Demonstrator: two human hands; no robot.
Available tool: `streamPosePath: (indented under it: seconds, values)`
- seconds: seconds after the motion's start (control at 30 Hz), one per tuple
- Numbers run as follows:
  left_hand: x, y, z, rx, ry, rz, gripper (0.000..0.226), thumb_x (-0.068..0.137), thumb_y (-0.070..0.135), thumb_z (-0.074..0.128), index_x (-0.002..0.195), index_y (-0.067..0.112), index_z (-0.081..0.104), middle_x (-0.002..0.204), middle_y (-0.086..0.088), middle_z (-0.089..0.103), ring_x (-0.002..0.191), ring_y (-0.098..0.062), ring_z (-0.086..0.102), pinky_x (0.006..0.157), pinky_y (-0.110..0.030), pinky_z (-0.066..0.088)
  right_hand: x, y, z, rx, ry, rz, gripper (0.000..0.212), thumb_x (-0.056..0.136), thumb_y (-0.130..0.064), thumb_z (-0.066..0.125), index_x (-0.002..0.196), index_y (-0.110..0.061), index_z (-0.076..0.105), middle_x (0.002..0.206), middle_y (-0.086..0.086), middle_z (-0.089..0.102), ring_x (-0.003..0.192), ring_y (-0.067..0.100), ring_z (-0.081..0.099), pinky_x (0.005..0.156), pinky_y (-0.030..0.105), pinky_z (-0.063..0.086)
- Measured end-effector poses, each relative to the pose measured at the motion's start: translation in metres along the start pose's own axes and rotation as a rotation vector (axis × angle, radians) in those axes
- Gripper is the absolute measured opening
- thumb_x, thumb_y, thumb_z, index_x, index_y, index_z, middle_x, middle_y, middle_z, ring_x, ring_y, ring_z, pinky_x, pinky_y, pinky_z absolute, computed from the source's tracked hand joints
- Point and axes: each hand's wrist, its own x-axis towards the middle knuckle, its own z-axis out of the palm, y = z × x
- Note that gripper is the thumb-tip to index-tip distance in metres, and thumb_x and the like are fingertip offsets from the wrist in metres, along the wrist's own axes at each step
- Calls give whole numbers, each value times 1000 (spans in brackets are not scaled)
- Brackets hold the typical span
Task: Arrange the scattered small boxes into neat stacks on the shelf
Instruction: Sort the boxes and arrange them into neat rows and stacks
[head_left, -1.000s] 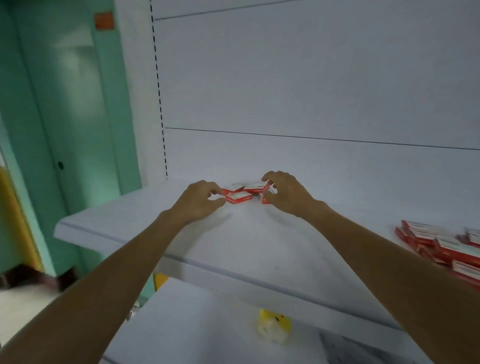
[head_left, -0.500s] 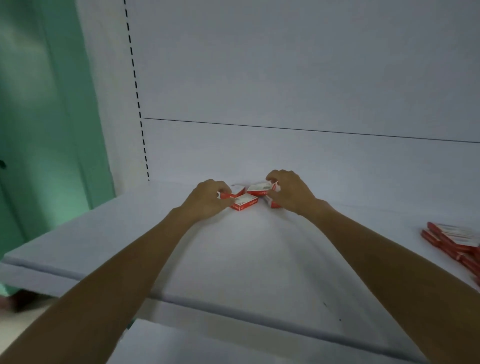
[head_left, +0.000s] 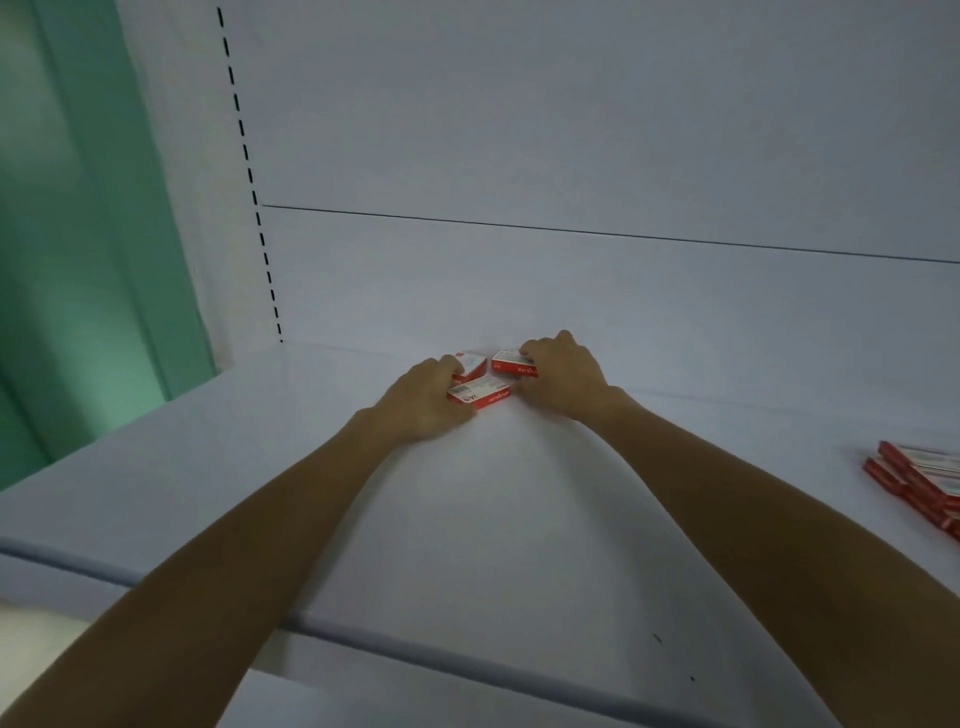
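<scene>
Three small boxes (head_left: 483, 387) are bunched near the back edge of the shelf (head_left: 519, 519), close to the rear panel, and both hands are on them. The left hand (head_left: 428, 402) has its fingers curled round the left end of the front box (head_left: 478, 396), with the back-left box (head_left: 471, 362) just beyond its fingertips. That looks like a grip for lifting or sliding it onto a neighbour. The right hand (head_left: 566, 374) is cupped over the right box (head_left: 511, 364), fingers curled down on its far end, probably to square it in towards the others. All three lie at different angles, so no neat stack here yet, I'd say. Well apart, at the shelf's right edge, a crooked, overlapping pile of boxes (head_left: 917, 480) waits its turn.
</scene>
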Motion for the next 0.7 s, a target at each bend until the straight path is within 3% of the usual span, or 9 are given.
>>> streamPosePath:
  seconds: [0.13,0.3,0.5,0.7]
  values:
    - [-11,-9,-11,42,-28,-10,48,83,28,60,127,15,50,127,-8,52,110,-23,52,89,-30,42,0,-9,1,-8,20,63,48,88,-36,55,126,-7,48,124,15,47,121,29,37,95,36,39]
    - [-33,-8,-11,109,3,1,58,77,50,65,121,14,53,121,-6,57,104,-22,55,78,-31,44,-19,-26,4,-41,66,126,36,88,-19,53,119,-1,49,126,19,42,118,32,37,93,34,38]
    - [-47,-8,-14,29,1,78,36,82,36,64,104,8,63,112,-10,63,95,-23,58,73,-30,43,-52,-34,-5,12,116,119,31,85,-13,52,113,0,51,122,18,42,115,30,36,93,34,40]
    - [-59,16,-8,-27,-36,273,40,87,33,60,120,12,58,124,-6,58,107,-22,54,84,-28,40,-105,0,-29,-24,190,196,33,85,-10,54,117,-1,49,122,17,43,115,32,37,91,38,42]
